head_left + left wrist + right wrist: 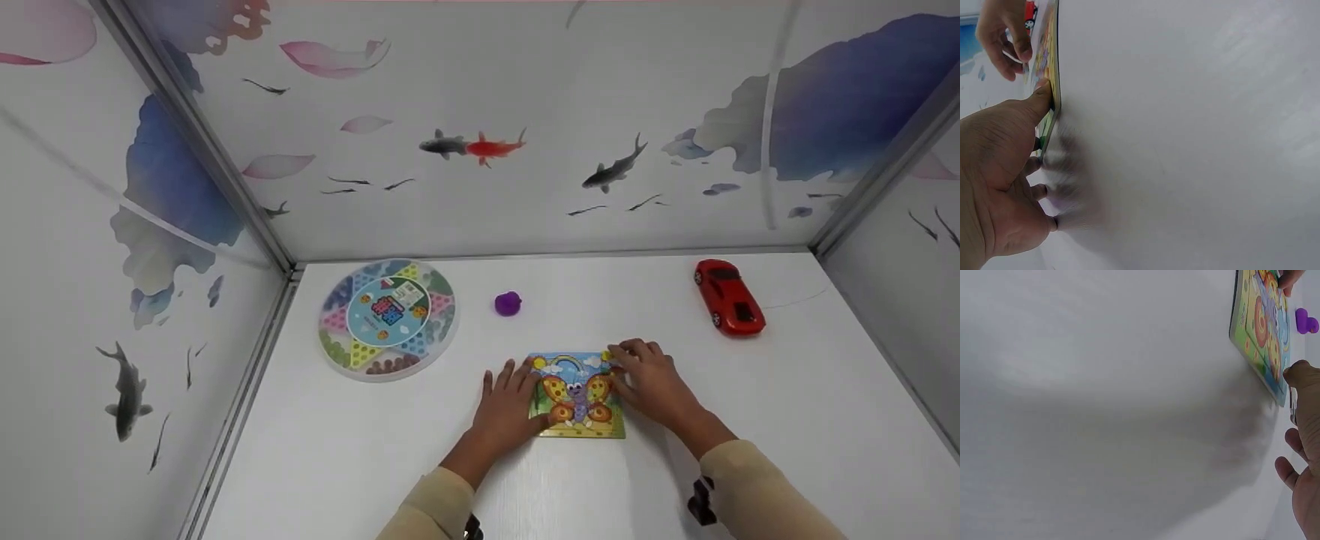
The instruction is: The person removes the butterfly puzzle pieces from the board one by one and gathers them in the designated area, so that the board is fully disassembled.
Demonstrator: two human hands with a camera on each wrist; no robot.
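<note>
A butterfly jigsaw puzzle [577, 409] in a thin board lies flat on the white table, in front of the person. Along its left side rests the left hand [506, 409], fingers spread. In the left wrist view, that thumb [1041, 101] presses the front edge, and several fingertips meet the tabletop. At the puzzle's upper right corner, the right hand [658, 384] touches it with bent fingers. The right wrist view shows the right thumb [1297, 374] at the board's edge, with other fingers off to the side.
Behind the puzzle sits a small purple duck [508, 303]. A round Chinese checkers set [442, 349] lies at the back left. Toward the back right stands a red toy car [729, 298]. Painted panels [525, 210] wall in the table.
</note>
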